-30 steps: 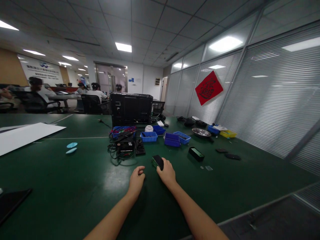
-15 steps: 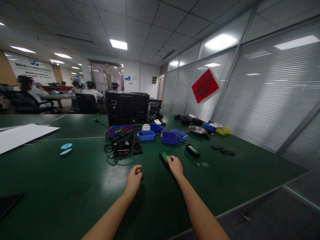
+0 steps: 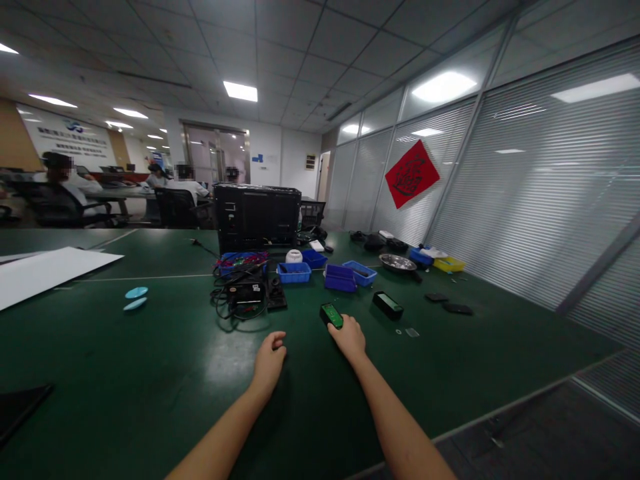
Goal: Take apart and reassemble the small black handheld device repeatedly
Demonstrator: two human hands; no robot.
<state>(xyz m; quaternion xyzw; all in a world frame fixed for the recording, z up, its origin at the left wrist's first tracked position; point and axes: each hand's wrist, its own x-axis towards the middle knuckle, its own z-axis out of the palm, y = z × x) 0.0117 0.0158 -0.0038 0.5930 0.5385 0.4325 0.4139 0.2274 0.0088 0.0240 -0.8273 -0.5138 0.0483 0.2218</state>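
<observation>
My right hand (image 3: pixel 350 337) grips the near end of a black box (image 3: pixel 324 316) with a green circuit board (image 3: pixel 333 315) showing in its top. The thumb lies on the near left side and the fingers on the right side, partly hiding the box. To the left, my left hand (image 3: pixel 270 355) is by the table surface with loosely curled fingers and a gap at the thumb; nothing shows in it. A second black box (image 3: pixel 388 305) with a pale panel on top lies to the right of my right hand.
Behind the hands are a blue bin (image 3: pixel 294 272), a tilted blue bin (image 3: pixel 340 278), a cabled black device (image 3: pixel 246 293) and a large black case (image 3: pixel 259 217). A small clear piece (image 3: pixel 412 333), flat black parts (image 3: pixel 457 309) and a metal dish (image 3: pixel 397 263) lie right.
My right hand has turned the black box slightly, and its thumb has moved to the near left side, so more of the green board shows. My left hand looks unchanged.
</observation>
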